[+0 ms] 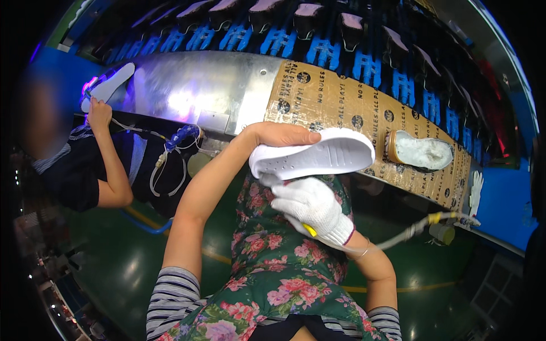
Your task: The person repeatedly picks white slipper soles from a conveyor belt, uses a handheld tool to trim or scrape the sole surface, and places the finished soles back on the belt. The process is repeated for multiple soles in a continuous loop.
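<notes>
A white shoe sole (324, 156) is tilted in front of me, its hollow inner side with ridges and small holes facing me. My bare left hand (278, 135) is closed on its far edge, thumb along the rim and the other fingers hidden behind. Below it, my right hand (313, 207), in a white knit glove, is closed round a hose-fed brush. The brush's blurred grey tip (268, 179) is at the heel end of the sole; whether it touches is unclear. A yellow part (309, 229) shows at the palm, and a clear hose (404, 236) leads from my wrist to the right.
Cardboard (341, 105) covers the bench, with a tan-rimmed, whitish-crusted oval piece (424, 150) on it. A white glove (476, 190) hangs at right. Beyond, blue holders (322, 52) carry shoes. At left, a co-worker's hand (99, 113) grips another white sole (112, 86) above the metal bench (170, 85).
</notes>
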`<action>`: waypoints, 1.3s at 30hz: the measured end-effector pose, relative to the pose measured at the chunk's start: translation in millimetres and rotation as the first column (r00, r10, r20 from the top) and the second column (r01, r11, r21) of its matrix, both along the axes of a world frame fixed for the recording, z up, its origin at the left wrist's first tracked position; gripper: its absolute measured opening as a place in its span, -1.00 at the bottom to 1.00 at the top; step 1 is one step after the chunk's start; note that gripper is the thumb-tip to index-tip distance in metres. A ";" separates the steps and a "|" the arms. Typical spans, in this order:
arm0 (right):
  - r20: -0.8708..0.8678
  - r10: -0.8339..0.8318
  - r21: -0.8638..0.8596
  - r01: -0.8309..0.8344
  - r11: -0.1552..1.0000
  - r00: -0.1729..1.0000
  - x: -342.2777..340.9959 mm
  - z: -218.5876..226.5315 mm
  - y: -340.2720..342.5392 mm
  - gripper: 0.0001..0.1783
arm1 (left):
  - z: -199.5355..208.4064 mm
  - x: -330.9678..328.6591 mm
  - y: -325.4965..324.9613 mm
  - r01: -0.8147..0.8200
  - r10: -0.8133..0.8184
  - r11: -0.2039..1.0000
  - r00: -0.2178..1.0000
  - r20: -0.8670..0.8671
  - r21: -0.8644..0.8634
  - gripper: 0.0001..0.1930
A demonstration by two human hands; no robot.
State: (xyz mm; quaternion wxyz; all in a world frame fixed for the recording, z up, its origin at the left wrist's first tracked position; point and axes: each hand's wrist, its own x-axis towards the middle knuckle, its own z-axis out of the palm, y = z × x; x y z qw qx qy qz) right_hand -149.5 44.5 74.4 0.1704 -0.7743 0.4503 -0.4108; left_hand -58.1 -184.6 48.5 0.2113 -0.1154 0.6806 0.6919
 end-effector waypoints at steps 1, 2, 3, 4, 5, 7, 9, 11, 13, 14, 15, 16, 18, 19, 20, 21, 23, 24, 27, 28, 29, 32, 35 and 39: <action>0.080 0.002 0.024 -0.004 1.000 0.997 1.8 6.3 -2.4 -0.60 | 0.9 -0.1 0.3 -0.005 0.005 1.000 1.000 0.001 -0.023 -0.03; 0.140 -0.079 0.016 0.077 0.997 0.987 -0.5 9.2 -4.5 -0.63 | -5.0 0.5 -0.3 -0.050 0.050 0.998 0.999 -0.008 -0.024 -0.05; 0.200 -0.158 0.013 0.158 0.987 0.967 -3.4 11.2 -7.1 -0.66 | -13.1 1.3 -0.9 -0.095 0.095 0.995 0.995 -0.017 -0.024 -0.07; 0.154 -0.238 0.030 0.236 0.971 0.959 -5.8 10.2 -8.7 -0.70 | -17.4 2.0 1.3 -0.189 0.189 0.981 0.982 0.005 0.032 -0.08; 0.199 -0.269 0.104 0.253 0.962 0.942 -4.9 9.3 -7.2 -0.74 | -19.2 -0.2 2.5 -0.280 0.279 0.956 0.960 0.024 0.083 -0.09; 0.538 -0.349 0.363 0.162 0.918 0.767 -0.2 -7.4 5.1 -0.80 | -32.8 -4.5 1.2 -0.362 0.412 0.824 0.911 -0.023 0.436 -0.10; 0.784 -0.527 0.557 0.002 0.831 0.329 1.7 -7.9 15.2 -0.83 | -54.9 -4.0 4.5 -0.168 0.517 0.425 0.852 -0.087 0.889 -0.13; 0.824 -0.562 0.561 0.035 0.827 0.063 -5.0 -6.5 12.2 -0.78 | -51.2 -16.5 7.7 -0.064 0.690 0.467 0.650 -0.318 0.882 -0.24; 0.820 -0.572 0.573 0.061 0.818 -0.028 -12.4 -3.5 7.9 -0.74 | -61.2 -9.0 14.3 -0.417 0.889 0.405 0.387 -0.244 0.813 -0.34; 0.784 -0.616 0.620 0.057 0.782 -0.071 -15.3 -0.1 4.4 -0.74 | -53.7 -10.0 26.8 -0.525 0.973 0.201 0.204 -0.106 0.827 -0.42; 0.745 -0.657 0.665 0.050 0.745 -0.113 -17.1 3.5 1.3 -0.74 | -48.0 -4.0 32.1 -0.397 0.988 0.050 0.151 0.012 0.917 -0.43; 0.767 -0.634 0.641 0.062 0.765 -0.096 -16.5 2.6 -0.1 -0.73 | -47.5 6.6 36.6 -0.297 0.992 -0.033 0.109 0.068 0.954 -0.40; 0.806 -0.588 0.591 0.084 0.802 -0.066 -14.1 -3.6 -3.6 -0.73 | -48.1 35.5 48.3 -0.196 0.979 -0.103 0.152 0.134 0.975 -0.26; 0.828 -0.560 0.560 0.108 0.822 -0.036 -11.1 -6.2 -2.7 -0.73 | -49.7 55.0 58.7 -0.201 0.963 -0.096 0.230 0.143 0.975 -0.15; 0.811 -0.584 0.583 0.100 0.806 -0.017 -8.6 -7.3 -1.6 -0.72 | -46.7 64.8 70.3 -0.195 0.937 -0.083 0.319 0.143 0.977 -0.08; 0.792 -0.610 0.608 0.090 0.789 -0.003 -6.0 -8.6 0.6 -0.72 | -43.4 74.7 81.9 -0.190 0.903 -0.067 0.405 0.140 0.980 -0.02; 0.786 -0.610 0.599 0.120 0.792 0.104 -1.8 -11.8 2.9 -0.72 | -36.7 87.6 106.4 -0.171 0.791 -0.029 0.599 0.127 0.985 0.03; 0.778 -0.608 0.593 0.134 0.794 0.155 -1.7 -13.5 1.4 -0.72 | -41.5 88.2 117.0 -0.101 0.766 -0.137 0.620 0.170 0.985 -0.02; 0.731 -0.587 0.546 0.217 0.809 0.348 -2.5 2.9 0.5 -0.71 | -57.9 91.4 128.5 -0.329 0.717 -0.202 0.592 0.368 0.922 -0.07; 0.658 -0.591 0.509 0.302 0.806 0.468 -7.2 4.4 0.5 -0.73 | -45.8 77.6 136.7 -0.140 0.746 -0.274 0.594 0.302 0.952 -0.03; 0.619 -0.551 0.414 0.364 0.835 0.560 -10.6 8.3 0.9 -0.74 | -49.9 75.9 140.1 -0.201 0.767 -0.235 0.563 0.308 0.951 -0.03; 0.472 -0.451 0.145 0.438 0.887 0.758 -19.8 27.7 0.8 -0.76 | -51.5 64.4 145.0 -0.125 0.816 0.001 0.574 0.072 0.992 -0.10; 0.336 -0.445 0.053 0.456 0.889 0.830 -23.5 50.0 2.9 -0.77 | -44.5 51.8 156.4 -0.522 0.875 -0.126 0.343 0.343 0.843 -0.08; 0.182 -0.468 -0.142 0.494 0.858 0.865 -26.5 58.1 -5.9 -0.71 | -28.5 35.2 166.3 -0.559 0.891 -0.104 0.314 0.327 0.823 -0.06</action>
